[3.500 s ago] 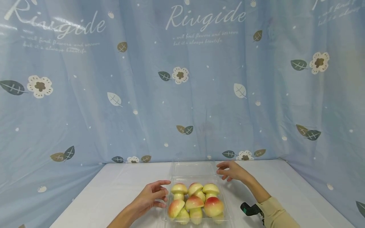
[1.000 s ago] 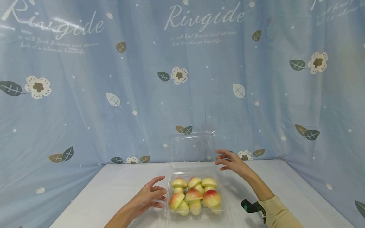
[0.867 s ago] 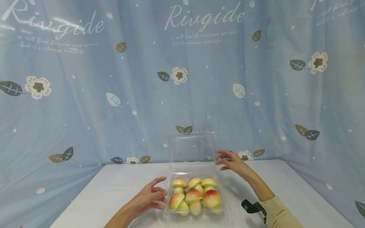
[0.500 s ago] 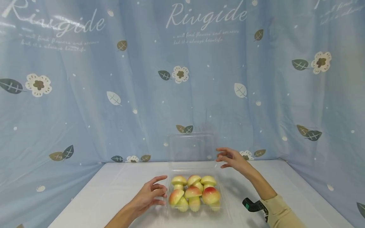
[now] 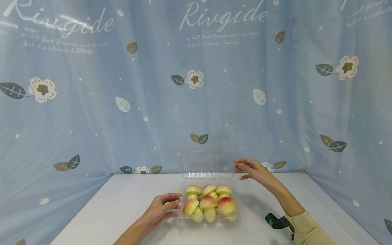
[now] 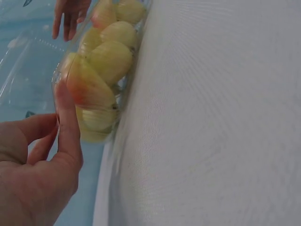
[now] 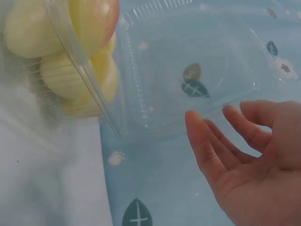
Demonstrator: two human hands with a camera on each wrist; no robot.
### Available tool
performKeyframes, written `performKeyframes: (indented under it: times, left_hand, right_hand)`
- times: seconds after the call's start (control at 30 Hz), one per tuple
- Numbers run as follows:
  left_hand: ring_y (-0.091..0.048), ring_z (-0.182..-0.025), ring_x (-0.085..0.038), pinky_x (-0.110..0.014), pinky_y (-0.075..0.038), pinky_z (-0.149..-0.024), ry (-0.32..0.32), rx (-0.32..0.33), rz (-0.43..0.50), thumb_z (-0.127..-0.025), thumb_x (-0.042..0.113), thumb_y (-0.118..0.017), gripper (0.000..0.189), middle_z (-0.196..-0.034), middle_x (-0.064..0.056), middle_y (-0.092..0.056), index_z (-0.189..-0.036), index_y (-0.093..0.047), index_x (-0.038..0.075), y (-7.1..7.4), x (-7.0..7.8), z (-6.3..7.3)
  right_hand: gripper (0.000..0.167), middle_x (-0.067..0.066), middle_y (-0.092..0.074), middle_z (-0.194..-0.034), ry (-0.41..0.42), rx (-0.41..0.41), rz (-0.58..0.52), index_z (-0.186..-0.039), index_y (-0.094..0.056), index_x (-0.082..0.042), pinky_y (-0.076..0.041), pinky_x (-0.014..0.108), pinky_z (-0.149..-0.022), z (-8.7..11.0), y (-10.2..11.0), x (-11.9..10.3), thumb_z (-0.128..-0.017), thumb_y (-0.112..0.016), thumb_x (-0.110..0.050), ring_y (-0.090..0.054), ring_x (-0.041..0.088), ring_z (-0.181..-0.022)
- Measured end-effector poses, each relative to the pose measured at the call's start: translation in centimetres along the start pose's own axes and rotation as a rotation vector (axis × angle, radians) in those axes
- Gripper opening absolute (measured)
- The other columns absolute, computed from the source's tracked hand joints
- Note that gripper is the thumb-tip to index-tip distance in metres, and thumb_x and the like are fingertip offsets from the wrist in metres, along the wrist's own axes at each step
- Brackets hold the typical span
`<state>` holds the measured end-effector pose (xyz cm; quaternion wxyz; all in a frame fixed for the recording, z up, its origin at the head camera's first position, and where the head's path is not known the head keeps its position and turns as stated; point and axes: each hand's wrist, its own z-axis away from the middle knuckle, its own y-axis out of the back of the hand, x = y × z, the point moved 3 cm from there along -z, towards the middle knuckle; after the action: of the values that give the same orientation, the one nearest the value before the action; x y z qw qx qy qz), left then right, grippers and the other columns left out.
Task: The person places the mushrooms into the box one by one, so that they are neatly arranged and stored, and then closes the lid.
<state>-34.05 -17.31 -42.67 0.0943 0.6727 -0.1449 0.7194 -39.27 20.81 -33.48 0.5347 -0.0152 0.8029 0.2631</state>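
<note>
A clear plastic clamshell box (image 5: 211,219) stands on the white table with its lid (image 5: 208,161) raised and leaning back at the far side. Several mushroom-shaped pieces (image 5: 209,203), pale yellow with reddish caps, fill the box in two rows. At the box's left edge my left hand (image 5: 159,209) pinches the rim; the left wrist view shows its fingers (image 6: 69,127) against the plastic wall. My right hand (image 5: 254,172) hovers beside the lid's right edge, fingers loosely bent around nothing. In the right wrist view its fingertips (image 7: 192,117) point toward the lid.
A white cloth-covered table (image 5: 122,197) lies under the box. Behind and on both sides hangs a blue curtain (image 5: 153,85) with leaves and flowers. A black strap device (image 5: 275,222) sits at the right sleeve (image 5: 306,228).
The lid, nearly flat 3.5 seconds ago, stood higher a second ago and now leans back lower. My left fingers have drawn together at the box's rim. My right hand has risen slightly.
</note>
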Motion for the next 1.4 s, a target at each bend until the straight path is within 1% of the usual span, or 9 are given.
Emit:
performKeyframes:
  times: [0.1, 0.2, 0.47, 0.63, 0.8, 1.03, 1.13, 1.33, 1.4]
  left_hand:
    - [-0.067, -0.096, -0.015, -0.032, -0.061, -0.085, -0.013, 0.007, 0.03, -0.094, 0.016, -0.066, 0.052, -0.113, -0.006, -0.064, -0.139, -0.049, -0.005, 0.1, -0.1, -0.1]
    - [-0.068, -0.099, -0.017, -0.033, -0.06, -0.087, -0.02, 0.017, 0.043, -0.095, 0.016, -0.065, 0.054, -0.115, -0.007, -0.064, -0.141, -0.046, -0.005, 0.2, -0.1, -0.2]
    - [-0.07, -0.094, -0.017, -0.036, -0.061, -0.085, 0.027, 0.029, 0.051, -0.098, 0.03, -0.061, 0.064, -0.111, -0.007, -0.067, -0.148, -0.036, 0.0, 0.3, 0.1, -0.3]
    - [-0.071, -0.092, -0.017, -0.037, -0.062, -0.081, 0.066, -0.006, 0.062, -0.098, 0.041, -0.059, 0.072, -0.11, -0.006, -0.064, -0.152, -0.031, 0.003, 0.5, 0.2, -0.1]
    - [-0.071, -0.093, -0.019, -0.038, -0.062, -0.082, 0.09, -0.041, 0.064, -0.098, 0.049, -0.054, 0.077, -0.117, -0.01, -0.061, -0.154, -0.025, 0.004, 0.6, 0.4, -0.1]
    - [-0.071, -0.093, -0.019, -0.04, -0.062, -0.082, 0.087, -0.072, 0.073, -0.098, 0.048, -0.054, 0.078, -0.118, -0.01, -0.059, -0.155, -0.022, 0.006, 0.4, 0.6, 0.0]
    - [-0.07, -0.093, -0.019, -0.04, -0.062, -0.082, 0.081, -0.081, 0.078, -0.098, 0.046, -0.055, 0.079, -0.117, -0.009, -0.06, -0.155, -0.019, 0.005, 0.3, 0.8, 0.2]
    - [-0.07, -0.092, -0.019, -0.039, -0.062, -0.08, 0.086, -0.096, 0.097, -0.1, 0.039, -0.054, 0.07, -0.117, -0.009, -0.059, -0.155, -0.023, 0.009, 0.3, 0.8, 0.3]
    - [-0.07, -0.092, -0.019, -0.04, -0.062, -0.08, 0.09, -0.095, 0.102, -0.1, 0.035, -0.054, 0.065, -0.117, -0.009, -0.058, -0.154, -0.027, 0.01, 0.3, 0.8, 0.2]
  right_hand:
    - [0.043, 0.027, -0.053, -0.135, -0.02, 0.007, -0.007, -0.137, -0.049, 0.0, -0.061, 0.036, -0.085, 0.2, 0.2, -0.1, -0.105, -0.046, -0.029, -0.055, 0.044, -0.124]
    - [0.046, 0.028, -0.053, -0.133, -0.04, -0.007, -0.009, -0.136, -0.048, 0.004, -0.061, 0.036, -0.085, 0.6, 0.3, 0.1, -0.106, -0.043, -0.031, -0.055, 0.043, -0.123]
    - [0.048, 0.027, -0.054, -0.128, -0.071, -0.049, 0.004, -0.132, -0.049, 0.007, -0.061, 0.035, -0.082, 1.9, 0.3, 1.0, -0.106, -0.043, -0.033, -0.062, 0.037, -0.116]
    - [0.047, 0.032, -0.053, -0.128, -0.069, -0.087, 0.055, -0.13, -0.05, 0.009, -0.062, 0.032, -0.078, 2.5, 0.2, 1.6, -0.104, -0.048, -0.03, -0.066, 0.034, -0.11]
    - [0.043, 0.028, -0.059, -0.122, -0.05, -0.115, 0.11, -0.127, -0.054, 0.007, -0.062, 0.032, -0.075, 2.7, 0.0, 1.8, -0.102, -0.053, -0.028, -0.068, 0.027, -0.104]
    - [0.039, 0.015, -0.063, -0.11, -0.09, -0.137, 0.129, -0.123, -0.058, 0.003, -0.063, 0.034, -0.072, 2.8, -0.2, 2.5, -0.1, -0.057, -0.028, -0.067, 0.025, -0.097]
    - [0.036, 0.018, -0.063, -0.111, -0.096, -0.165, 0.116, -0.122, -0.058, 0.003, -0.062, 0.035, -0.073, 2.8, -0.3, 2.8, -0.1, -0.057, -0.026, -0.067, 0.021, -0.095]
    - [0.037, 0.023, -0.061, -0.116, -0.111, -0.201, 0.105, -0.124, -0.057, 0.004, -0.062, 0.037, -0.074, 2.7, -0.4, 3.1, -0.099, -0.06, -0.023, -0.066, 0.032, -0.099]
    - [0.038, 0.024, -0.061, -0.117, -0.118, -0.21, 0.105, -0.124, -0.057, 0.005, -0.062, 0.037, -0.074, 2.6, -0.5, 3.3, -0.099, -0.06, -0.023, -0.066, 0.032, -0.1]
